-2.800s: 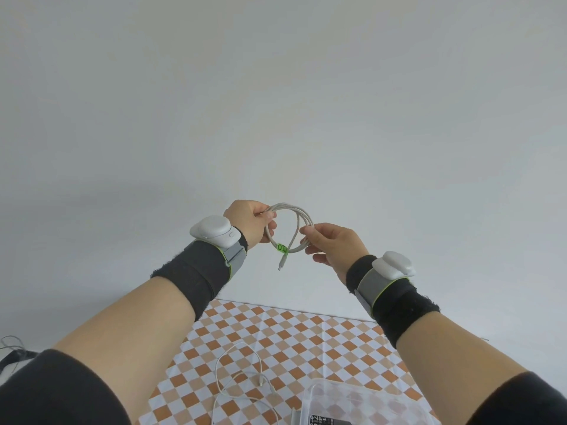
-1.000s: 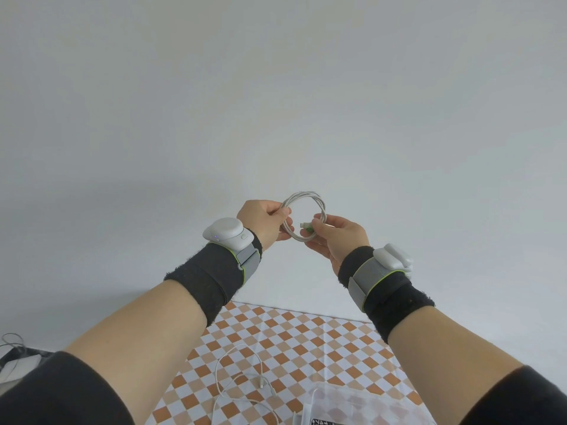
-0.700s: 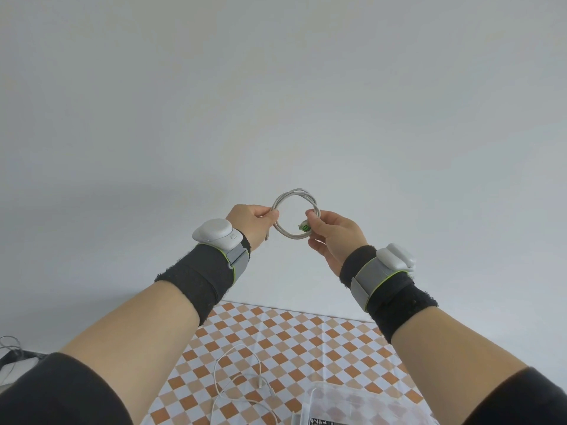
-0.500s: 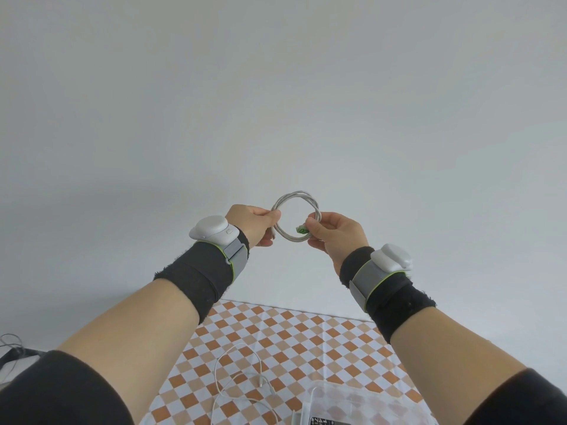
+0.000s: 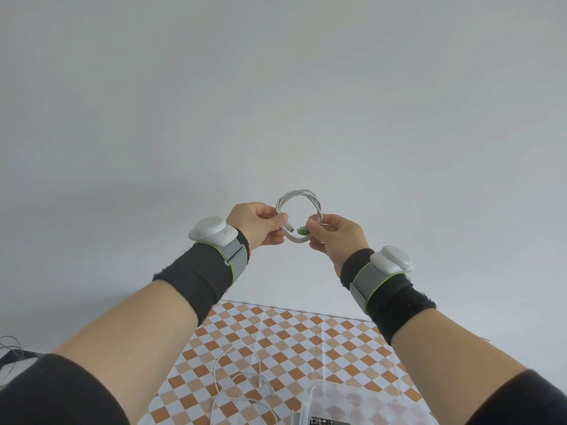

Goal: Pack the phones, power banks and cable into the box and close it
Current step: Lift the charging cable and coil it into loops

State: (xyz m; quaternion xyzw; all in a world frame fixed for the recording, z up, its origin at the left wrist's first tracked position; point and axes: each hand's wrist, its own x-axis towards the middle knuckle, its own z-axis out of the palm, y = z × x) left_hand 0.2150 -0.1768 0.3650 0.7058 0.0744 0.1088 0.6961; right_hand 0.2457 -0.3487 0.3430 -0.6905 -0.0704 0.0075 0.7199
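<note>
Left hand (image 5: 256, 223) pinched the left side of the coil (image 5: 299, 216), thumb and forefinger closed on the strands near a loose plug end. Right hand (image 5: 334, 236) pinched the right side, fingertips on the strands beside a small green tag (image 5: 303, 231). The coil was a neat white ring, held up between both hands in front of the wall, well above the table.

Step in hand, as judged: winding or securing the cable before packing. The plug end stuck out inside the ring; it probably needed tucking in or tying, though the tag's fastening was too small to read.

Both forearms were raised and angled inward, wrists with dark bands and white trackers.

Below, a second cable (image 5: 239, 384) lay loose on the checked cloth (image 5: 276, 332). The clear box (image 5: 352, 400) sat at the bottom edge, something dark inside. Next move called for lowering the coil into the box without letting it spring open.
</note>
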